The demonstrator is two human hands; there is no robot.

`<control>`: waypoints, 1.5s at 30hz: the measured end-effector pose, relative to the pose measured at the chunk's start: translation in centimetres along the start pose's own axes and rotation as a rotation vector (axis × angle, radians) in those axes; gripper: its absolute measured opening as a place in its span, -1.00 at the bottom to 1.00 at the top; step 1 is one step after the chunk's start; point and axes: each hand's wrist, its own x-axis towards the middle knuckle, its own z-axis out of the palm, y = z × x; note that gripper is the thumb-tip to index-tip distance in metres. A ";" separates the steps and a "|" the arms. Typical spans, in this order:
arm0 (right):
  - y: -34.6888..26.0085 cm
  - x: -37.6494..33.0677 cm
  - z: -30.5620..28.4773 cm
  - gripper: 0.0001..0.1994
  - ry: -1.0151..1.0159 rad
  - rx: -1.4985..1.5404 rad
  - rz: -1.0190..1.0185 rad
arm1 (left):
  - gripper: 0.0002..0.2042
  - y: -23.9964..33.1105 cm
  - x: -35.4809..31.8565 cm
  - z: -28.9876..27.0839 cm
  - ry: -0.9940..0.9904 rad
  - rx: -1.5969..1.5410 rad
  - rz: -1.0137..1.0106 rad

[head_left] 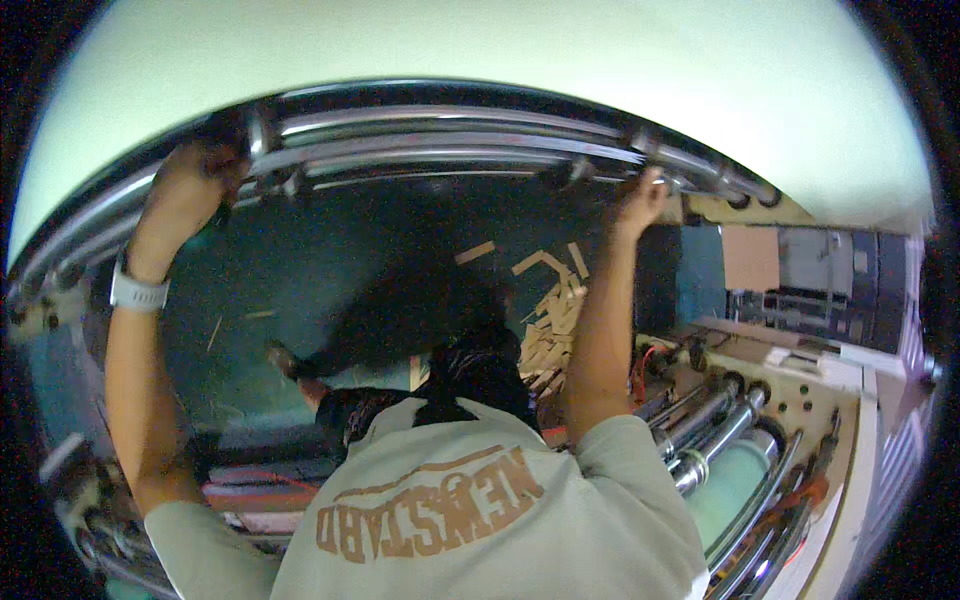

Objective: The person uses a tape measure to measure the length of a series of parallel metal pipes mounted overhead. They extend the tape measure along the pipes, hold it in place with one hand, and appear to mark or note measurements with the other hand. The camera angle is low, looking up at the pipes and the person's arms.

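My left hand [196, 188], with a white band [139, 291] on its wrist, is raised to the left part of a row of long metal shafts [450, 122]. Its fingers are curled in shadow round a dark collar [262, 140] on the shafts; dimness and blur hide the exact grip. Toward the right end of the same shafts, my right hand [638, 202] has its fingers bent in at a small collar [643, 150]. What those fingers pinch is too blurred to name.
Cardboard strips [552, 325] lie heaped on the dark floor [250, 340] below the shafts. A machine with rollers [715, 430] and a pale frame stands at the right. Pale sheet-like surface [480, 40] spans the far side. More machine parts [120, 530] are at lower left.
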 end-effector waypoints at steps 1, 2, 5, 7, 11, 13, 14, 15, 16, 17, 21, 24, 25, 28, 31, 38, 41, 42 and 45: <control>1.8 0.5 -1.0 -0.75 0.008 0.035 -0.040 | -0.77 -0.8 0.1 0.2 0.021 -0.035 0.037; 1.8 -0.9 -0.9 -0.73 -0.004 0.029 0.091 | -0.76 -0.4 0.1 0.0 0.008 -0.025 0.036; -0.9 -4.0 1.7 -0.52 -0.007 0.053 0.457 | -0.75 0.6 -0.2 -0.7 -0.020 -0.100 -0.045; -0.7 -4.2 1.9 -0.49 -0.066 0.082 0.558 | -0.74 1.4 0.2 -1.0 -0.048 -0.089 -0.067; -1.8 -4.8 2.6 -0.50 -0.125 0.189 0.570 | -0.73 2.7 0.0 -1.8 -0.111 -0.096 -0.105; -1.6 -4.8 2.6 -0.52 -0.127 0.215 0.552 | -0.73 2.1 0.0 -1.4 -0.093 -0.158 -0.095; -1.3 -4.7 2.5 -0.53 -0.129 0.230 0.543 | -0.73 1.8 0.0 -1.2 -0.084 -0.191 -0.090; -1.0 -4.6 2.4 -0.54 -0.130 0.245 0.535 | -0.73 1.5 0.0 -1.0 -0.079 -0.184 -0.057; -0.8 -4.5 2.4 -0.55 -0.128 0.256 0.535 | -0.73 1.3 0.0 -1.0 -0.073 -0.175 -0.027; -0.6 -4.5 2.4 -0.55 -0.126 0.268 0.535 | -0.73 1.2 0.0 -0.9 -0.067 -0.167 0.004; -0.5 -4.4 2.4 -0.55 -0.107 0.275 0.534 | -0.74 2.7 0.2 -1.9 -0.123 -0.170 -0.035; -0.4 -4.3 2.6 -0.55 -0.081 0.280 0.536 | -0.74 2.6 -0.1 -1.8 -0.063 -0.144 0.030; -0.3 -4.4 2.6 -0.55 -0.090 0.284 0.528 | -0.74 2.3 0.0 -1.7 -0.074 -0.132 0.024; -0.1 -4.4 2.6 -0.56 -0.112 0.303 0.515 | -0.74 1.7 0.1 -1.5 -0.096 -0.126 0.003; -0.3 -4.4 2.7 -0.57 -0.114 0.320 0.523 | -0.74 2.4 0.2 -1.9 -0.126 -0.157 -0.023; -0.9 -4.6 2.9 -0.57 -0.082 0.273 0.530 | -0.74 0.9 0.0 -0.9 -0.081 -0.188 -0.015; -0.9 -4.6 2.9 -0.56 -0.071 0.258 0.545 | -0.74 1.6 0.0 -1.1 -0.098 -0.153 -0.096; -0.9 -4.6 2.9 -0.56 -0.067 0.251 0.551 | -0.74 1.8 -0.1 -1.3 -0.094 -0.148 -0.075; -1.0 -4.4 2.7 -0.55 -0.078 0.250 0.559 | -0.73 2.0 0.0 -1.4 -0.080 -0.134 -0.011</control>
